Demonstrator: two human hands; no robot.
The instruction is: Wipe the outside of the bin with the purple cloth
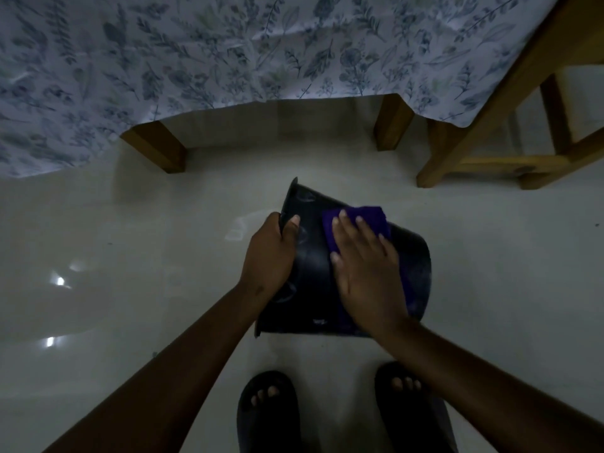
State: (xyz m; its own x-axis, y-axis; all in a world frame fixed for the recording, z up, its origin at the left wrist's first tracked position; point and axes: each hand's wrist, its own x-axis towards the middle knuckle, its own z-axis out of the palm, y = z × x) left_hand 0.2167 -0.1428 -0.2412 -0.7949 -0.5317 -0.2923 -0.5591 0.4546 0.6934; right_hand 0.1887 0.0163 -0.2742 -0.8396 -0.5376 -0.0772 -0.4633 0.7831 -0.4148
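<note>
The room is dim, and under me is a pale glossy floor (pixel 130 256) with small bright reflections at its left side. Across the top hangs a white tablecloth (pixel 228 44) printed with blue-grey leaves and sprigs, draped over a table whose wooden legs (pixel 157 148) stand on the floor beneath its hem. Further right is a wooden chair (pixel 510 132), its rungs and feet close to the table's right leg.

In the middle, the black bin (pixel 313 266) lies tipped on its side, its rim to the left and its base to the right. My left hand (pixel 271 256) is closed around the rim, thumb on the outer wall and the other fingers curled over the edge, out of sight. Faint pale markings show on the bin's wall near that hand and lower down, but they are too dim and blurred for me to read as writing or a brand.

My right hand (pixel 366 273) lies flat, fingers spread, pressing the purple cloth (pixel 359 217) against the bin's upper side; the cloth shows past my fingertips and beside my thumb.

At the bottom, my feet in dark open-toed slippers (pixel 268 416) stand just in front of the bin.
</note>
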